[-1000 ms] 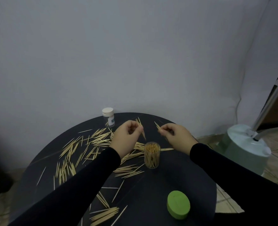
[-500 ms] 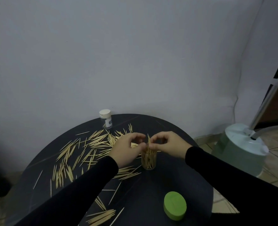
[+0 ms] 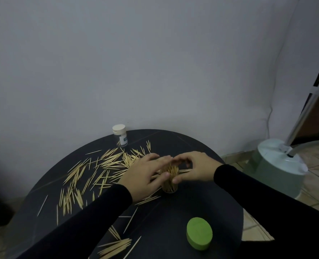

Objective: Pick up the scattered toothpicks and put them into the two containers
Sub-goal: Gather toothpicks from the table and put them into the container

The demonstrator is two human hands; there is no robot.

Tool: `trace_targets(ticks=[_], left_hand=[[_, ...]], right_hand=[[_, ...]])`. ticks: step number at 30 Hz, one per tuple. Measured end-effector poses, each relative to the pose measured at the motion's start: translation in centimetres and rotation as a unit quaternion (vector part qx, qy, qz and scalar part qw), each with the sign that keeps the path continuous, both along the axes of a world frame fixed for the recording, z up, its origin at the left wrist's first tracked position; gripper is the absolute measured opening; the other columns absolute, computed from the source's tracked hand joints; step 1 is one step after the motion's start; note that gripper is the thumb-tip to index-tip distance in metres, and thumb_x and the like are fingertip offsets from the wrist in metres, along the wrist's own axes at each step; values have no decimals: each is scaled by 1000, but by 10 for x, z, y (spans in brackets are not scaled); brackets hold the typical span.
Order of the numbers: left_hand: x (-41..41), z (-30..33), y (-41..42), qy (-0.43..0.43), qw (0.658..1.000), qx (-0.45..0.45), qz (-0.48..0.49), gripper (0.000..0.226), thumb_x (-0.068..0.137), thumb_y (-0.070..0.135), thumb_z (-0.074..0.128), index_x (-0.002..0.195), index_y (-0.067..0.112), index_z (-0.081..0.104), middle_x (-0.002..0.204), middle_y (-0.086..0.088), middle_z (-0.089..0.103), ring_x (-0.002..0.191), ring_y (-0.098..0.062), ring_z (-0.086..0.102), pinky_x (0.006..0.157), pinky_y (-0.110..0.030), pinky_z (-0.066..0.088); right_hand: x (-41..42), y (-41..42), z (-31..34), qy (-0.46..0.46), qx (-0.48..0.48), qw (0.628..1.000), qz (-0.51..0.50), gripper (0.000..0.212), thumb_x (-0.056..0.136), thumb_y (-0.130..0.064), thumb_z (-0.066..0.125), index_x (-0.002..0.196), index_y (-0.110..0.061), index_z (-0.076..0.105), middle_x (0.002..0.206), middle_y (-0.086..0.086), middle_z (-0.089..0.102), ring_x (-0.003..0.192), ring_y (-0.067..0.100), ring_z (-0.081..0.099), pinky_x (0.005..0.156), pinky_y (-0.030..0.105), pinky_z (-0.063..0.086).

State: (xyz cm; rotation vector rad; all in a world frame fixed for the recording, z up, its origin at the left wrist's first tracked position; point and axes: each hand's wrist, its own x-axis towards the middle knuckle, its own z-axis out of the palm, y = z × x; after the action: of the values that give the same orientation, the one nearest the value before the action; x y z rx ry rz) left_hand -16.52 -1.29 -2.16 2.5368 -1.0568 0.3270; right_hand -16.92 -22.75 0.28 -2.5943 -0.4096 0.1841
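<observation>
A clear container [image 3: 171, 186] packed with upright toothpicks stands mid-table. My left hand [image 3: 145, 174] lies over its top with fairly straight fingers, thumb against its left side. My right hand [image 3: 192, 167] arches over the top from the right, fingers curled, thumb pressed on the container's right side. Scattered toothpicks [image 3: 102, 165] cover the table left of the hands. A second small clear jar [image 3: 119, 136] with a white lid stands at the back edge. Whether either hand still holds toothpicks is hidden.
The round black table [image 3: 201, 200] stands against a white wall. A green lid [image 3: 199, 233] lies near the front right. A loose bundle of toothpicks [image 3: 115, 247] lies at the front edge. A pale green appliance [image 3: 278, 165] with a pole stands on the floor to the right.
Both hands, which each pinched toothpicks above the container, have come together and lowered onto its top. The raised toothpicks are no longer seen in the fingers.
</observation>
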Motion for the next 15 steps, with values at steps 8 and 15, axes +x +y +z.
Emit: trace_targets(ticks=[8,15], left_hand=[[-5,6,-3,-40,999,-11,-28,43,90,45,47,130,31,55,116,15,57,113,-2,43,94,-29,35],[6,-2,7,-117,993,13,-17,36,91,46,47,117,30,65,115,13,63,112,-13,49,90,-30,39]], right_hand=[[6,-1,-5,13,14,1000,0,50,69,-62,73,114,-45,60,108,-24,58,106,10,50,100,42,40],[4,1,-1,5,9,1000,-3,51,71,-57,75,117,-40,61,99,-27,54,98,5,49,94,35,39]])
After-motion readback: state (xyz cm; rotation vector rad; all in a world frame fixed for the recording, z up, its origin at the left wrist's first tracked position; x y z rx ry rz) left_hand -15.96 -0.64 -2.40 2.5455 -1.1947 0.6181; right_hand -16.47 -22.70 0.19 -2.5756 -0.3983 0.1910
